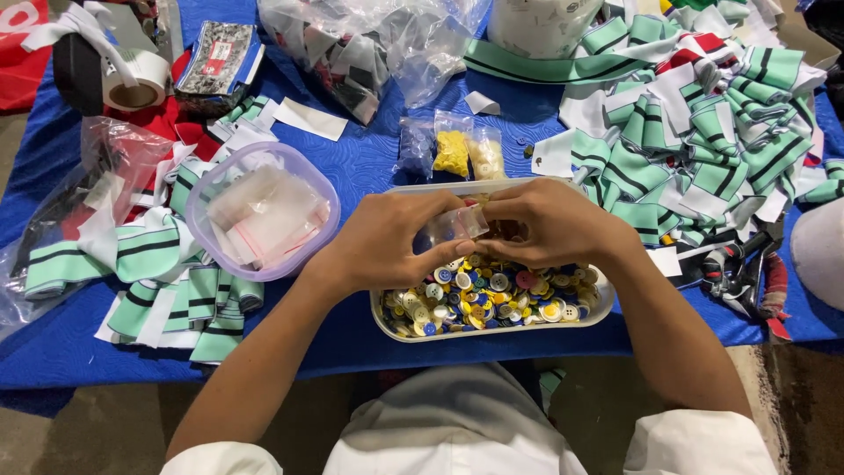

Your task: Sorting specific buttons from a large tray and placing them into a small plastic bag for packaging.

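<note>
left hand (pixel 387 242) and right hand (pixel 549 224) pinched small clear bag (pixel 450 227) over button tray (pixel 492 330); best kept mouth open, low above tray, catching spills.

This looks like a small garment or tailoring workshop. A work table covered with a blue cloth (pixel 369 167) is crowded with sewing trimmings: heaps of mint-green striped fabric strips (pixel 703 141) on both sides, an oval tray (pixel 492 330) full of mixed coloured buttons (pixel 492 295), small clear bags of yellow and cream buttons (pixel 466 154), and a round lidded plastic tub (pixel 262 211) of little packets. A roll of white tape (pixel 136 84) and larger clear bags of cut fabric pieces (pixel 352 53) lie at the back. The floor below is bare and worn.
</note>
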